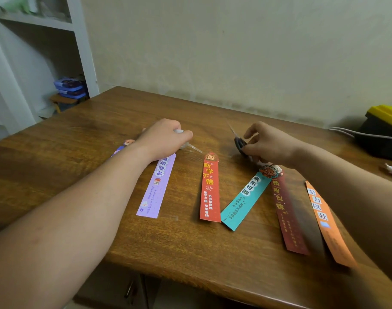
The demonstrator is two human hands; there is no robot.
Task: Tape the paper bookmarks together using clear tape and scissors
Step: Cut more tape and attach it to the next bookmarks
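1. Bookmarks lie fanned out on the wooden table: purple bookmark, red bookmark, teal bookmark, dark red bookmark and orange bookmark (the teal and dark red tops meet under the right wrist).
2. Clear tape sits in the left hand, whose fingers curl round the roll just over the purple bookmark's top end. A loose strip reaches toward the red bookmark's top.
3. Scissors are gripped by the right hand, fingers bent round the dark handles, with the blurred blades pointing up and away.
4. A black and yellow case stands at the table's right edge, with a white cable beside it.
5. A white shelf unit stands far left, with blue boxes stacked low inside.
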